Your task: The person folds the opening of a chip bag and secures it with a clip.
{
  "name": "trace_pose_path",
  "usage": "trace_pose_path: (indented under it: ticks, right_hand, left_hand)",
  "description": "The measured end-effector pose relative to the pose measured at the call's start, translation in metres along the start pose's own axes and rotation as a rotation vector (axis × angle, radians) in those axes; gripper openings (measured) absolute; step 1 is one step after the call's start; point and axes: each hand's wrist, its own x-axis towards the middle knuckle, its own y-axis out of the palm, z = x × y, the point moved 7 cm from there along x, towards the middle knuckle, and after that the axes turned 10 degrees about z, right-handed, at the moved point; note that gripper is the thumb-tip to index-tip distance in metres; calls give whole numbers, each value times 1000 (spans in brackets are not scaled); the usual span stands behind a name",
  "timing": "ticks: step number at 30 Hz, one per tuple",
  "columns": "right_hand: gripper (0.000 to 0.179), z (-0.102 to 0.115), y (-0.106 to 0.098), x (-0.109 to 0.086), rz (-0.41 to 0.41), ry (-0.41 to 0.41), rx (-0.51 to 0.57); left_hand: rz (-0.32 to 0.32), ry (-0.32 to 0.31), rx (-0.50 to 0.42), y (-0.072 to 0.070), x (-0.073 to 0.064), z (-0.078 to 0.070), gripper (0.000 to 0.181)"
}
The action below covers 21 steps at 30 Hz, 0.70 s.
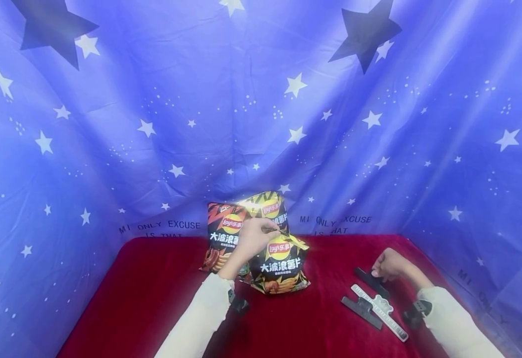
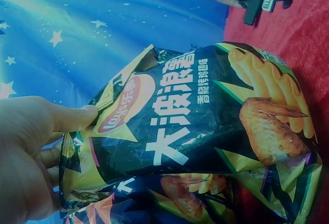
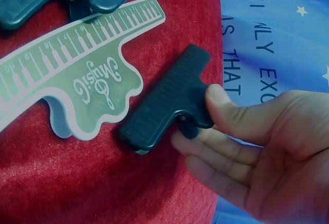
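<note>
Pinching hand, left: the left hand is set at the top edge of the front bag; that edge is grasped between thumb and fingers.
Front bag: stood roughly upright on the red cloth; taken as landmark.
Red bag: placed behind the front bag, to its left.
Yellow bag: placed behind the front bag; partly hidden by the left hand.
Clip hand, right: the right hand is located well to the right of the front bag; a black clip is pinched at its handles, thumb above, fingers beneath.
Black clip, height: whether it is raised off the cloth cannot be told.
Keyboard clip and second black clip: laid to the right of the front bag, slightly nearer the person; neither is held.
Bag top, handling: best held flat and lightly, so that the contents are not crushed.
Clip handles, handling: best squeezed squarely near their ends, so that twisting is avoided.
Clip, lifting: best drawn clear of the keyboard clip, as snagging is judged possible.
</note>
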Motion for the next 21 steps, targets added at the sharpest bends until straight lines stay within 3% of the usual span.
trace_pose_path:
  ticks: [9,17,21]
  right_hand:
    - [11,18,-9,4,-112,-152,-26]
    - [18,48,-15,5,-167,-186,3]
    - [21,70,-20,1,-250,-186,-32]
  left_hand:
    - [5,3,-14,2,-1,2,14]
    - [5,-5,-26,3,0,4,16]
    - [5,-2,-22,3,0,3,17]
